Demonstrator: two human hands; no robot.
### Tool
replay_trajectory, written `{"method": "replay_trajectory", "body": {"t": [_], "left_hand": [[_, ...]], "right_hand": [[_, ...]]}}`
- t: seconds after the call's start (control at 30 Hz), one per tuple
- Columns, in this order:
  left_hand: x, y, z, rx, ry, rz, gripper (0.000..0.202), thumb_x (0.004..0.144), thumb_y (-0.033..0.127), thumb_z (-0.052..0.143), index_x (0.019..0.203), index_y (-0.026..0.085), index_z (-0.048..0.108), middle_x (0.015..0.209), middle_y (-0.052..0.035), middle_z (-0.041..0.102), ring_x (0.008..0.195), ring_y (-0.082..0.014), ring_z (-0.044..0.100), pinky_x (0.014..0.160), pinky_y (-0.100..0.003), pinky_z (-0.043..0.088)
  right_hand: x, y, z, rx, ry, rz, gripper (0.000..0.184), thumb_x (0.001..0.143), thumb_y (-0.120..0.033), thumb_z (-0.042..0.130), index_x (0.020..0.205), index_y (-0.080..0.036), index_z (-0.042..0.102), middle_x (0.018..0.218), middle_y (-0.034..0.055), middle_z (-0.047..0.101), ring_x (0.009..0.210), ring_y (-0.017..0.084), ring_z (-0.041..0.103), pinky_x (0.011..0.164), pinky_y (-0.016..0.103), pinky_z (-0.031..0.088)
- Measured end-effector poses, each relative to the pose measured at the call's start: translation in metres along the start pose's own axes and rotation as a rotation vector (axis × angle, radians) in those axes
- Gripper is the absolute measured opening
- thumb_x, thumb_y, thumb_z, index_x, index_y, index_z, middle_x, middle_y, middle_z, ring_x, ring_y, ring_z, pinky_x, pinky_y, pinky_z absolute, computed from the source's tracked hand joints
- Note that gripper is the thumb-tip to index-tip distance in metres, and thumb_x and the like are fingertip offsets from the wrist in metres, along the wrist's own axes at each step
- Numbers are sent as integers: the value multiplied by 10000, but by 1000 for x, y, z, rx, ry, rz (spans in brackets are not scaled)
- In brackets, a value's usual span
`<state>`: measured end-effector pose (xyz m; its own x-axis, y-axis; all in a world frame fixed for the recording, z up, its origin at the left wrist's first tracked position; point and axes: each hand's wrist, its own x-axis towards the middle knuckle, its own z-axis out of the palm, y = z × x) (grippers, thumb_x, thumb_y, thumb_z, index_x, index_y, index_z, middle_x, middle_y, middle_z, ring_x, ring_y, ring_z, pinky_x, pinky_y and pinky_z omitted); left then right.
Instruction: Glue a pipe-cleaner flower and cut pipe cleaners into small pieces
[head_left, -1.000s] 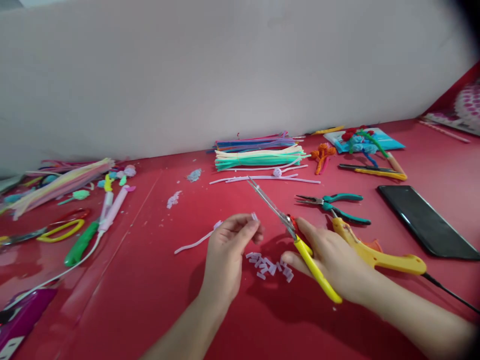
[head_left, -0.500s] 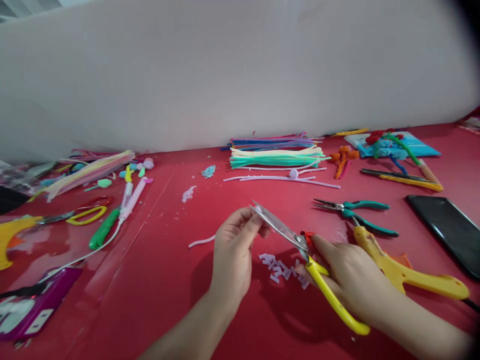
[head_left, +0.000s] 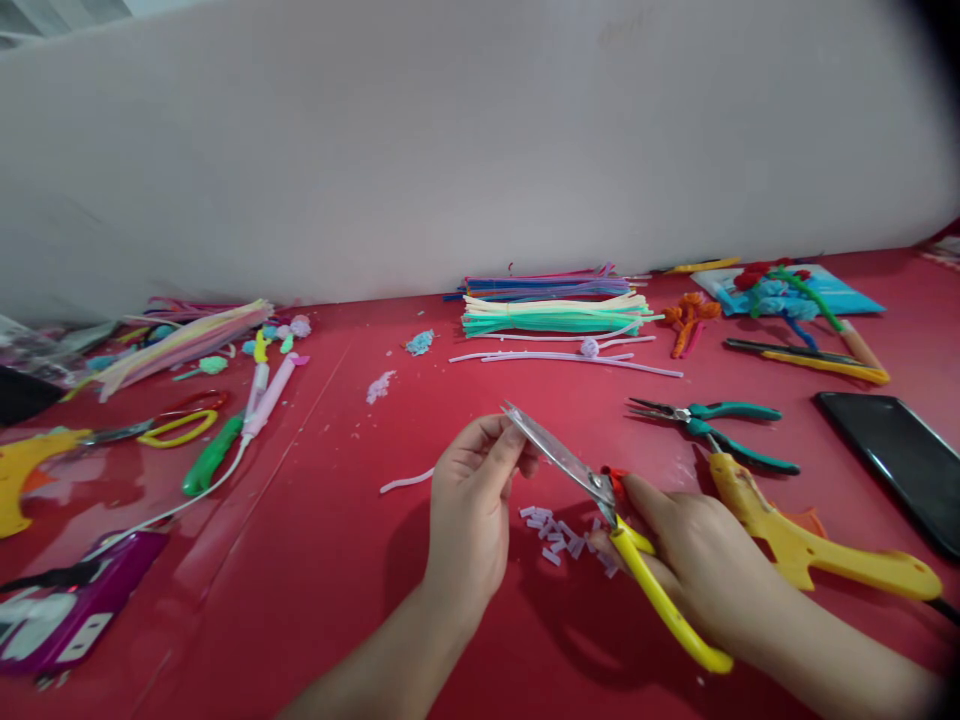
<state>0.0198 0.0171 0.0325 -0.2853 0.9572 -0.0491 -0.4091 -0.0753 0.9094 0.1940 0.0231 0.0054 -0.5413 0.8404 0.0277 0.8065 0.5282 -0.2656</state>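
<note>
My left hand [head_left: 472, 500] is closed in a pinch on a lilac pipe cleaner [head_left: 407, 481], whose tail sticks out to the left behind the palm. The pinched end is mostly hidden by fingers and blades. My right hand [head_left: 697, 555] grips scissors [head_left: 559, 453] with yellow and red handles. Their blades point up and left, tips at my left fingertips, and look nearly closed together. Below the blades, several short lilac cut pieces [head_left: 553, 535] lie scattered on the red table [head_left: 322, 580].
Pipe cleaner bundles [head_left: 551, 315] lie at the back. To the right are pliers [head_left: 697, 415], a yellow glue gun [head_left: 817, 545] and a phone [head_left: 900, 460]. On the left lie other scissors [head_left: 176, 428], a pink glue gun [head_left: 270, 395] and a purple power strip [head_left: 97, 600].
The scissor handles have drawn slightly closer together. Both hands stay almost in place; the whole view has shifted a little.
</note>
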Motion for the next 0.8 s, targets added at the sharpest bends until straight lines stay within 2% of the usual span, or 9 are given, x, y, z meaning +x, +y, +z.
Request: {"method": "replay_trajectory", "body": {"t": [0.23,0.5,0.63,0.8], "left_hand": [[0,-1,-1,-19,-36,14,88,758,187,522,720,160,596,660,6,538,606,-68,460,593,-190,364],[1,2,-1,-23,-12,-2,72,738,200,546,761,157,598,689,-7,568,609,-75,488,592,-189,390],[0,0,1,-36,-72,-114,69,725,204,559,755,147,583,670,-11,567,611,-77,494,595,-188,396],[-7,-9,9,-29,-278,-406,118,729,239,552,749,125,579,665,-30,561,569,-76,487,558,-190,380]], "right_hand": [[0,0,0,-7,13,3,204,768,-400,417,694,-221,353,497,-14,540,451,173,524,441,253,182],[1,4,1,46,10,25,217,770,-406,410,698,-202,403,511,4,535,440,145,490,439,246,208],[5,3,-4,375,-32,106,233,764,-403,435,655,-197,422,512,-18,489,446,104,430,423,221,249],[9,-1,-14,867,3,264,240,754,-413,452,679,-186,467,439,-62,395,378,64,351,360,185,274]]}}
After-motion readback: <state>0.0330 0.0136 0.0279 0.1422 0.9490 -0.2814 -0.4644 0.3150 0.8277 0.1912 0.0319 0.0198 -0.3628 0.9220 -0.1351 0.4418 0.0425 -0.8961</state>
